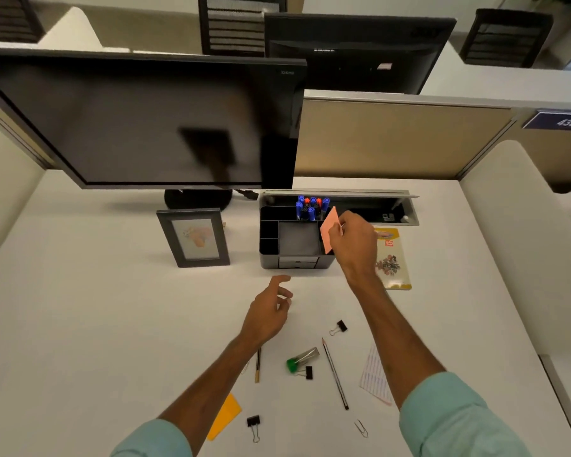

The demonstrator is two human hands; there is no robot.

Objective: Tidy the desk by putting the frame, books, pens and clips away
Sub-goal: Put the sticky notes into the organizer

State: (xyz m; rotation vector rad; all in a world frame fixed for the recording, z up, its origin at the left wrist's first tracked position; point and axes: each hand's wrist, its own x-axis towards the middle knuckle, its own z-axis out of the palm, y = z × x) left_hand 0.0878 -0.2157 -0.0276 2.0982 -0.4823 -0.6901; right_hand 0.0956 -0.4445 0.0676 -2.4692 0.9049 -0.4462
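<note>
My right hand point(355, 239) pinches a pink paper slip point(329, 229) over the right side of the black desk organiser point(292, 240), which holds several blue and red pens point(311, 204). My left hand point(271, 311) hovers above the desk with loosely curled fingers, holding nothing. A grey picture frame point(193, 237) stands upright left of the organiser. A yellow book point(393, 258) lies to its right. Loose on the desk are two pencils point(335, 372) point(257, 366), black binder clips point(340, 326) point(307, 372) point(253, 423), a paper clip point(361, 427) and a green-capped tube point(302, 358).
A large monitor point(145, 123) stands at the back left. An open cable tray point(376, 209) sits behind the organiser. An orange note point(226, 415) and a lined paper point(374, 377) lie near my forearms. Cubicle walls border the white desk point(96, 324).
</note>
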